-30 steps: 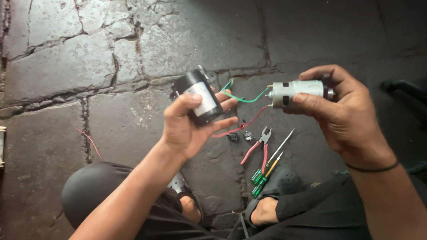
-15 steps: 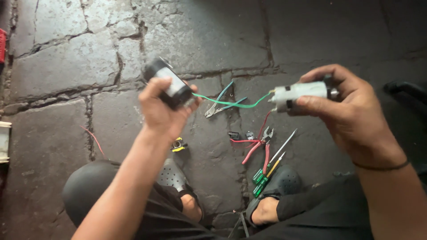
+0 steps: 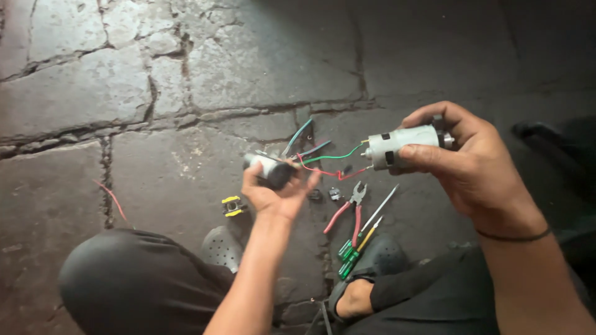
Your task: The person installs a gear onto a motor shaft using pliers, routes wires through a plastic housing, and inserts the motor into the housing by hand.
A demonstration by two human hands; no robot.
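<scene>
The round metal motor [image 3: 402, 146] is silver-grey; its thin wires [image 3: 329, 162] are green and red. The pliers' handles [image 3: 345, 214] are red.

Two motors, one silver [image 3: 400, 147] and one dark [image 3: 270, 170], one pair of pliers [image 3: 349, 208], and seemingly two green-handled screwdrivers [image 3: 357, 245].

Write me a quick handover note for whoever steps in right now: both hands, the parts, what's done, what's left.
Left hand: fingers closed on a small dark cylinder.
Right hand: grips the silver motor.
Green wire and red wire run from the motor toward the cylinder.
On the stone floor: red pliers, green screwdrivers, a yellow clip.
Done: both parts lifted.
Left: wire ends too blurred to judge; check them.
</scene>
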